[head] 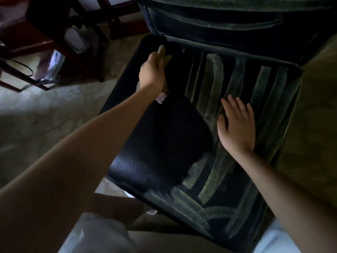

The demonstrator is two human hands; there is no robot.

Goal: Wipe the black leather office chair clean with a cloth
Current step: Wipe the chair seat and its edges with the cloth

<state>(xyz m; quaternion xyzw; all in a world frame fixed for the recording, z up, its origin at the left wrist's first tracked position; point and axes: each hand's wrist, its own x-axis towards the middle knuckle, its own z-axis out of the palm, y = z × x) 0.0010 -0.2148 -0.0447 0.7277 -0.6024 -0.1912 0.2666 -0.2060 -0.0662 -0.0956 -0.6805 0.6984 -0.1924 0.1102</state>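
While the left hand [152, 72] gripped the bunched cloth [162, 52] at the far left corner of the chair [160, 143], the right hand [237, 125] lay flat on the dusty half, fingers spread, probably bracing it. Left half looked wiped black; right half streaked, backrest [218, 21] dusty.

Head camera looks steeply down, close over the chair seat [158, 143]; floor [45, 115] leftward.

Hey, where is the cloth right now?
Head view: the cloth is bunched in the left hand at the far left corner of the seat, on its wiped black patch, just below the backrest.
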